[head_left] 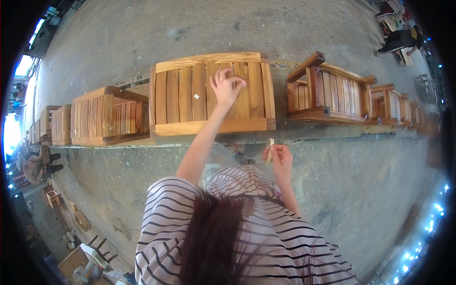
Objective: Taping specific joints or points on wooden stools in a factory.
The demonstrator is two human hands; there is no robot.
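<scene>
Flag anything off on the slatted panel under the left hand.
One oddity: a small white scrap lies on the wooden slatted chair, pale against the wood, left of the left hand, whose fingers pinch at a slat. The slats look even and undamaged. The right hand holds a tape roll.

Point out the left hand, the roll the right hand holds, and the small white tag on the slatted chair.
left hand [227,88], head view, back of the hand
roll [270,150], head view, its rim
white tag [196,96], head view, its middle
</scene>
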